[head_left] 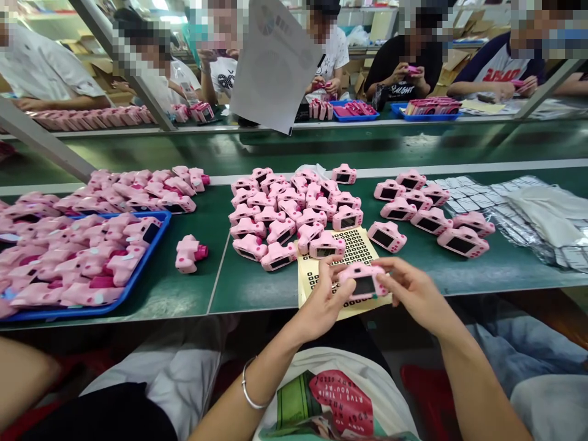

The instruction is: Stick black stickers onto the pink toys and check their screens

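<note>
A small pink toy camera (364,284) with a dark screen facing me is held between my two hands. My left hand (324,293) grips its left end, the thumb on the front beside the screen. On its right end are the fingers of my right hand (408,288), closed on the edge near the buttons. Beneath the camera lies a yellowish sheet of small black square stickers (356,248), partly covered by my hands. A pile of similar pink cameras (280,211) sits just beyond the sheet, and several more (462,242) lie to the right.
A blue tray (156,257) heaped with pink cameras stands at the left, with one loose camera (188,254) beside it. Plastic-wrapped white label sheets (473,199) lie at the right. A white paper (275,67) hangs ahead. Co-workers sit across the green bench (257,294).
</note>
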Tool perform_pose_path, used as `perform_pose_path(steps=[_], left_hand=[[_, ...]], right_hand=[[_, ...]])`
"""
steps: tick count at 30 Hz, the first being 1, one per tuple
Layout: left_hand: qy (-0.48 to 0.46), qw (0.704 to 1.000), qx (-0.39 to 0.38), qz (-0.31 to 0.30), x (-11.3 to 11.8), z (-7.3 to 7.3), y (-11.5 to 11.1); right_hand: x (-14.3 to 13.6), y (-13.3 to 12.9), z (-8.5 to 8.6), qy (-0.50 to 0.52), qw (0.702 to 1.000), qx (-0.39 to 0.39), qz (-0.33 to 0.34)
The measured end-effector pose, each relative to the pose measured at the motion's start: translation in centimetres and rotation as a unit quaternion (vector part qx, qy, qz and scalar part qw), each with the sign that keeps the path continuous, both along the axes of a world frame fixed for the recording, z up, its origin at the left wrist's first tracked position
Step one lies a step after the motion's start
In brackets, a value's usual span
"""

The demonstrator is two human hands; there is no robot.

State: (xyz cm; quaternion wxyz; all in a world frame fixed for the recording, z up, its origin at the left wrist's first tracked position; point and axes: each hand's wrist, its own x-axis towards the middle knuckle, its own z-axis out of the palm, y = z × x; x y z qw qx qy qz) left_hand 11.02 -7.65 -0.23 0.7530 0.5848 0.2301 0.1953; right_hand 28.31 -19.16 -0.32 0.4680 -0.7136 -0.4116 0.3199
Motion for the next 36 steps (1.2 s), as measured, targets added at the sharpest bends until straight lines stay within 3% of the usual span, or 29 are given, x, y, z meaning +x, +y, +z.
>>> perform_pose_path(steps=[4, 10, 13, 15, 19, 21, 23, 26, 28, 30, 32, 34, 36], left_hand=[[0.05, 0.998, 0.027, -0.001, -0.3, -0.3, 0.2], [0.08, 0.996, 0.027, 0.0, -0.7, -0.5, 0.3], [0.082, 0.996, 0.027, -0.002, -0.9, -0.5, 0.3], [0.082, 0.996, 0.03, -0.009, -0.9, -0.6, 0.4], [0.078, 0.996, 0.041, -0.024, -0.8, -0.7, 0.3], [0.071, 0.995, 0.058, -0.027, -0.9, -0.6, 0.0], [0.055, 0.995, 0.074, -0.026, -0.9, -0.4, -0.3], [0.008, 0.998, 0.042, -0.038, -0.9, -0.4, -1.0], [-0.013, 0.998, 0.015, -0.051, -0.9, -0.6, -1.3], [-0.001, 0.998, 0.018, -0.055, -1.0, -1.0, -1.6], [0.025, 0.998, 0.039, -0.047, -1.2, -1.2, -1.5], [0.038, 0.997, 0.054, -0.03, -1.4, -1.2, -1.3], [0.047, 0.997, 0.059, -0.011, -1.5, -1.0, -1.0]], right_hand=[[1.9, 1.8, -2.0, -0.203, 0.969, 0.032, -0.14], [1.4, 5.5, -3.9, -0.293, 0.948, 0.051, -0.115], [2.6, 5.2, -4.0, -0.338, 0.915, 0.076, -0.207], [4.3, 4.6, -4.3, -0.347, 0.904, 0.036, -0.247], [6.8, 2.4, -4.4, -0.23, 0.949, -0.008, -0.214], [6.2, 0.9, -3.7, -0.159, 0.957, 0.032, -0.24], [4.3, -0.8, -2.3, -0.068, 0.973, 0.067, -0.213], [0.5, -2.5, -0.4, 0.082, 0.996, 0.026, -0.025], [-1.2, -2.7, -0.1, 0.139, 0.985, -0.025, 0.095], [-1.4, -2.2, -0.8, 0.125, 0.985, -0.042, 0.112], [-0.3, -1.3, -2.1, 0.011, 0.999, -0.021, 0.025], [1.5, -0.4, -3.5, -0.134, 0.989, 0.001, -0.062], [2.9, 0.3, -4.6, -0.216, 0.974, -0.004, -0.069]])
